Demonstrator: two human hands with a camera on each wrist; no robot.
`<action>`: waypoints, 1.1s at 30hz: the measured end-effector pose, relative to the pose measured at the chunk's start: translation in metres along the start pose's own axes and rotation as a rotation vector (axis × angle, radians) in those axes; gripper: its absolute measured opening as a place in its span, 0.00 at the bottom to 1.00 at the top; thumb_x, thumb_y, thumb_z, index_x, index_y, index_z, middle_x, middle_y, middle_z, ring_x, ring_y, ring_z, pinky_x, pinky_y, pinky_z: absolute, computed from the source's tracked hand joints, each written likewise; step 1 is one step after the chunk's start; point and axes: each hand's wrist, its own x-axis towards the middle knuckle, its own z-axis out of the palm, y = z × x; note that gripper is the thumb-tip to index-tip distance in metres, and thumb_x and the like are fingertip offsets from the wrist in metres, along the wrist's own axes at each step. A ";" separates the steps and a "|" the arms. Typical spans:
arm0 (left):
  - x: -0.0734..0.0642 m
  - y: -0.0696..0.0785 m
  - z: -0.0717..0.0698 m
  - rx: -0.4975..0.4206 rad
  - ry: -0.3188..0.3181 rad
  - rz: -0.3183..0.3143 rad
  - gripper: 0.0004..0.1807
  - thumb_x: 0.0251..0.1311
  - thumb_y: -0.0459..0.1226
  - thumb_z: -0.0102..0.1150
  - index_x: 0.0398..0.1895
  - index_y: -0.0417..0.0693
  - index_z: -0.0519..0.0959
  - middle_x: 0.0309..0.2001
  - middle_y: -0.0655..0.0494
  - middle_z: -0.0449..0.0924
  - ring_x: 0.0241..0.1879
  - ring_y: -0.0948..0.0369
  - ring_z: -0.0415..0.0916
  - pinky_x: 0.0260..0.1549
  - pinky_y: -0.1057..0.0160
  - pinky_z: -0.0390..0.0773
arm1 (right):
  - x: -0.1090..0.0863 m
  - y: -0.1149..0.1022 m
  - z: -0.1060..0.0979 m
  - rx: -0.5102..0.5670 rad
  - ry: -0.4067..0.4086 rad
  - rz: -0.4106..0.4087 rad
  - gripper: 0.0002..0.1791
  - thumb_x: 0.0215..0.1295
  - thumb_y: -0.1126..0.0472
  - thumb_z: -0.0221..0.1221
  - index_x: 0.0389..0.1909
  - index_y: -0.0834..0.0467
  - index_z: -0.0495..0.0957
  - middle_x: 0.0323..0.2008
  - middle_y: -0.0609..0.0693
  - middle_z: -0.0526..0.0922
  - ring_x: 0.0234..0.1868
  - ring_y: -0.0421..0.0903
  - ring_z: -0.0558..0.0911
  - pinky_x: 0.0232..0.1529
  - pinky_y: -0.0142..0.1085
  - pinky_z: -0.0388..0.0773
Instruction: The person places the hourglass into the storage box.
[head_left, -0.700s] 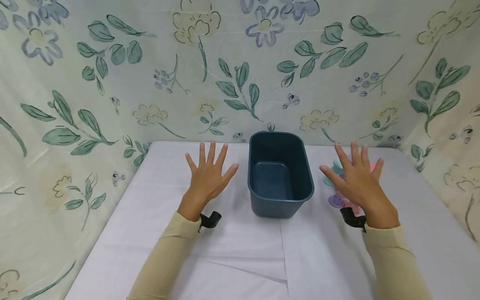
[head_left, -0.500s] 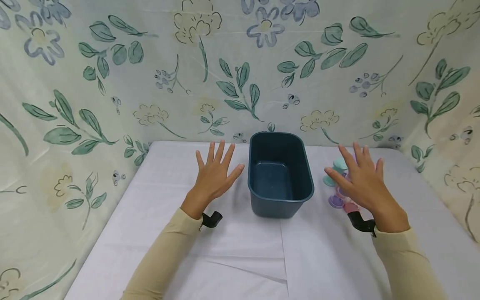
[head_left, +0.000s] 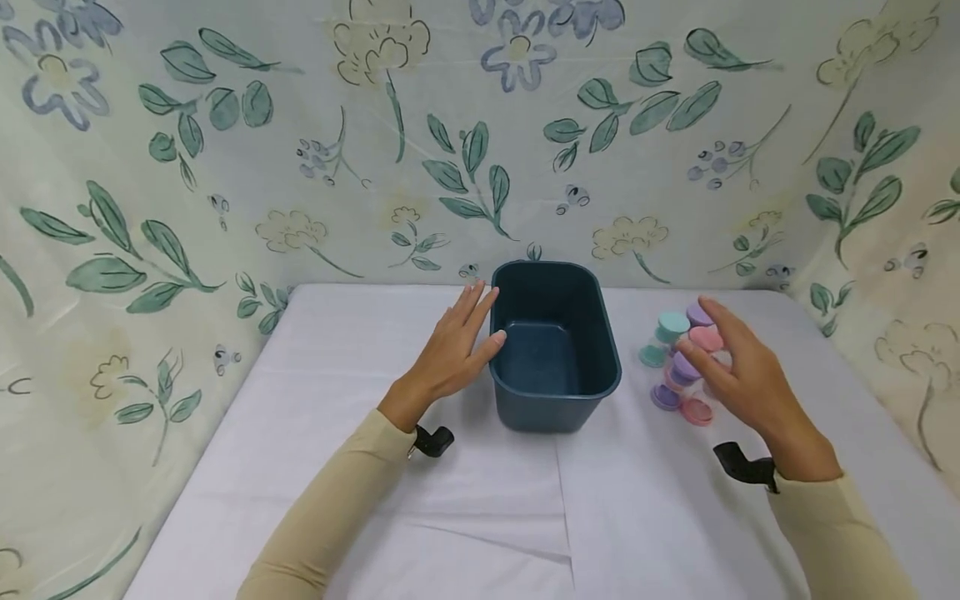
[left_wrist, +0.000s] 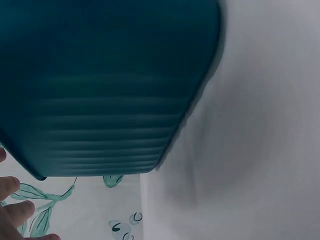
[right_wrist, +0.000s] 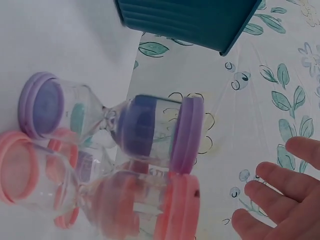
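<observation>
A deep dark-blue plastic bin (head_left: pixel 551 410) stands upright on the table. My left hand (head_left: pixel 442 354) is at the bin's left rim, fingers straight and thumb overlapping the rim in the head view. Its fingertips (left_wrist: pixel 19 210) show beside the bin's side wall in the left wrist view. My right hand (head_left: pixel 757 387) is held over the right side of a cluster of hourglasses, thumb and fingers apart, holding nothing. In the right wrist view a purple-capped hourglass (right_wrist: pixel 137 125) and a pink-capped hourglass (right_wrist: pixel 172 210) stand upright near the fingers. A teal-capped hourglass (head_left: pixel 671 325) stands at the cluster's left.
A white cloth (head_left: pixel 480 533) with creases covers the table. Behind and at both sides hangs a floral curtain (head_left: pixel 450 100), close to the table's back edge. Each wrist wears a black camera mount (head_left: pixel 738 462).
My left hand has moved right to the bin's rim. My right hand has shifted right and turned, its fingers drawing together, uncovering more of the hourglasses. The head view has shifted slightly.
</observation>
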 end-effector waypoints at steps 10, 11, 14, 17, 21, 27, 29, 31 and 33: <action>0.010 -0.004 0.011 -0.187 0.005 0.019 0.42 0.66 0.66 0.28 0.77 0.56 0.46 0.77 0.62 0.33 0.76 0.58 0.32 0.67 0.38 0.47 | -0.012 0.017 -0.006 0.041 0.084 0.046 0.40 0.66 0.49 0.58 0.75 0.42 0.51 0.74 0.56 0.56 0.72 0.63 0.54 0.60 0.69 0.56; 0.010 -0.005 0.012 -0.201 0.002 0.015 0.42 0.66 0.66 0.28 0.77 0.56 0.46 0.77 0.63 0.32 0.76 0.58 0.32 0.67 0.38 0.47 | -0.014 0.020 -0.006 0.042 0.095 0.038 0.39 0.66 0.50 0.59 0.75 0.43 0.53 0.73 0.56 0.57 0.72 0.61 0.55 0.65 0.61 0.57; 0.009 -0.006 0.017 -0.232 0.002 0.004 0.42 0.66 0.66 0.28 0.77 0.56 0.46 0.77 0.64 0.32 0.75 0.60 0.33 0.68 0.40 0.48 | -0.020 0.027 -0.005 0.044 0.128 0.019 0.39 0.65 0.52 0.61 0.74 0.45 0.56 0.71 0.55 0.61 0.72 0.52 0.58 0.67 0.30 0.57; 0.009 -0.007 0.020 -0.278 0.011 0.001 0.41 0.67 0.66 0.29 0.77 0.57 0.46 0.77 0.65 0.33 0.75 0.61 0.34 0.69 0.42 0.48 | -0.024 0.035 -0.004 0.049 0.150 0.015 0.39 0.64 0.54 0.62 0.74 0.45 0.57 0.71 0.52 0.63 0.70 0.33 0.59 0.55 0.11 0.52; 0.010 -0.008 0.024 -0.348 0.016 0.006 0.40 0.68 0.64 0.30 0.77 0.57 0.47 0.77 0.67 0.33 0.75 0.63 0.35 0.69 0.42 0.47 | -0.031 0.044 -0.003 0.056 0.135 0.064 0.40 0.64 0.53 0.62 0.74 0.42 0.56 0.71 0.52 0.63 0.62 0.18 0.57 0.51 0.09 0.55; 0.010 -0.010 0.030 -0.407 0.032 0.013 0.39 0.69 0.62 0.31 0.77 0.55 0.46 0.77 0.64 0.33 0.75 0.64 0.34 0.69 0.43 0.46 | -0.039 0.057 -0.002 0.088 0.093 0.091 0.38 0.63 0.53 0.63 0.73 0.47 0.59 0.67 0.58 0.67 0.59 0.19 0.62 0.47 0.09 0.59; 0.011 -0.010 0.031 -0.421 0.042 0.020 0.38 0.70 0.60 0.31 0.77 0.54 0.46 0.78 0.64 0.32 0.75 0.64 0.34 0.70 0.43 0.45 | -0.040 0.059 -0.002 0.101 0.085 0.090 0.37 0.63 0.54 0.63 0.72 0.48 0.60 0.66 0.59 0.68 0.58 0.19 0.63 0.46 0.10 0.61; 0.011 -0.010 0.032 -0.433 0.053 0.031 0.39 0.70 0.60 0.31 0.77 0.52 0.46 0.78 0.63 0.32 0.75 0.64 0.33 0.70 0.44 0.44 | -0.041 0.061 -0.001 0.103 0.079 0.091 0.37 0.63 0.54 0.63 0.72 0.48 0.60 0.66 0.59 0.69 0.57 0.19 0.64 0.46 0.10 0.62; 0.012 -0.010 0.033 -0.447 0.066 0.041 0.39 0.70 0.60 0.31 0.77 0.50 0.46 0.78 0.63 0.32 0.75 0.64 0.33 0.70 0.43 0.44 | -0.041 0.062 0.000 0.107 0.076 0.087 0.38 0.62 0.54 0.64 0.72 0.49 0.61 0.65 0.60 0.69 0.57 0.20 0.64 0.45 0.10 0.62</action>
